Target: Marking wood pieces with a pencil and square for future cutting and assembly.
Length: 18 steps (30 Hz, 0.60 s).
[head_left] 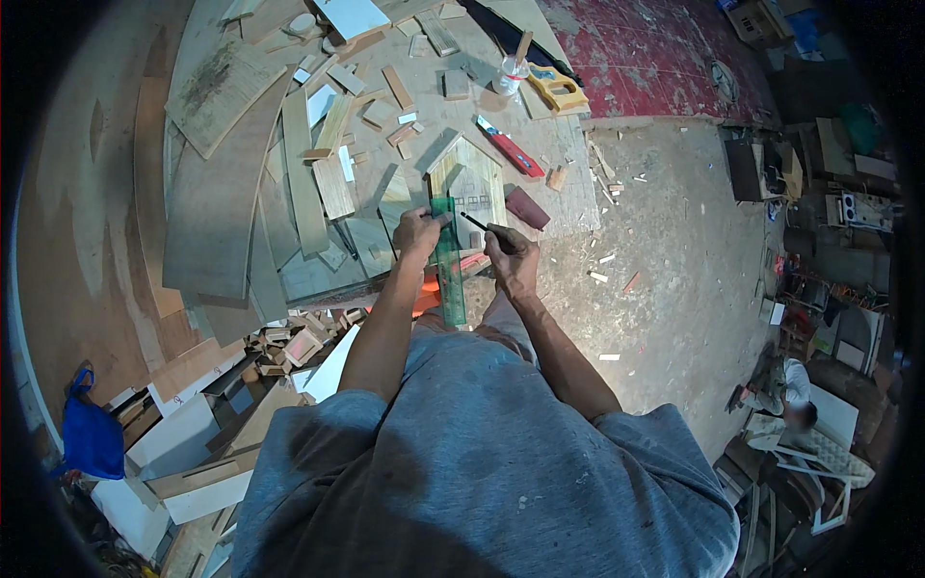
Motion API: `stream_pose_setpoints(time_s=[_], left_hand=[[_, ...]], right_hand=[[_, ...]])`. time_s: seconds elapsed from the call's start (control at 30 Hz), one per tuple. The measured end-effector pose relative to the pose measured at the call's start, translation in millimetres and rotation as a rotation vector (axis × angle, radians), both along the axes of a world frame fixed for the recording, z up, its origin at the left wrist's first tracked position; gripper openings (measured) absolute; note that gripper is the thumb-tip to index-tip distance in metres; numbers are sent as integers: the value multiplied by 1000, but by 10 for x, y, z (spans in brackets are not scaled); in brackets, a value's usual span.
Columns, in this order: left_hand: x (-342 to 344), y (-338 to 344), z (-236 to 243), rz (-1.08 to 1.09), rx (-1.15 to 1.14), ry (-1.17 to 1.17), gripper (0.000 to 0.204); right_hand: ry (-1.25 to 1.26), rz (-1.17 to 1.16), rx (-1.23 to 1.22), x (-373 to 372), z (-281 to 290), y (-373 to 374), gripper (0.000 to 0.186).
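Note:
A small house-shaped wooden piece (466, 157) with a pointed top lies at the table's near edge, with dark lines like small window grids drawn on its pale face. My left hand (418, 234) is closed on a translucent green ruler (449, 275), which lies lengthwise over the piece's left side and sticks out past the table edge toward me. In the fingers of my right hand (514, 260) is a thin black pencil or pen (473, 222), its end close to the drawn lines. A dark red folded piece (527, 207), perhaps sandpaper, lies beside the wooden piece.
A red-handled cutter (511, 147), a yellow-handled saw (557, 89) and a tub with a stick (509, 77) lie beyond my hands. Wood boards (217, 193) and offcuts crowd the left. More scraps (294, 347) are heaped below. Another person (795, 395) is far right.

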<state>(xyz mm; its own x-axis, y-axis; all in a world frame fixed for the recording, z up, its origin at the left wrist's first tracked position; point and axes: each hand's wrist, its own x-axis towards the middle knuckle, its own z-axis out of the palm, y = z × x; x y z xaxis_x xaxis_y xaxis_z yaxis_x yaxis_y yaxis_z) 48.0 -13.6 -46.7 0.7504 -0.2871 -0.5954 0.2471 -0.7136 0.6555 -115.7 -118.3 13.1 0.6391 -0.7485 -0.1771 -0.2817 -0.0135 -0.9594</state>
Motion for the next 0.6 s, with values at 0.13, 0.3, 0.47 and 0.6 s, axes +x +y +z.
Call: stream_pose_setpoints(time_s=[0.13, 0.3, 0.47, 0.6], left_hand=[[-27, -53, 122, -29, -8, -19, 35], [15, 32, -235, 24, -46, -32, 33], [7, 37, -360, 10, -41, -69, 31], [0, 27, -413, 26, -69, -93, 34]], right_hand=[[-9, -47, 24, -52, -134, -79, 21], [-34, -59, 133, -45, 9, -94, 21], [-35, -60, 229, -100, -29, -123, 19], [-11, -28, 177, -154, -238, -237, 22]])
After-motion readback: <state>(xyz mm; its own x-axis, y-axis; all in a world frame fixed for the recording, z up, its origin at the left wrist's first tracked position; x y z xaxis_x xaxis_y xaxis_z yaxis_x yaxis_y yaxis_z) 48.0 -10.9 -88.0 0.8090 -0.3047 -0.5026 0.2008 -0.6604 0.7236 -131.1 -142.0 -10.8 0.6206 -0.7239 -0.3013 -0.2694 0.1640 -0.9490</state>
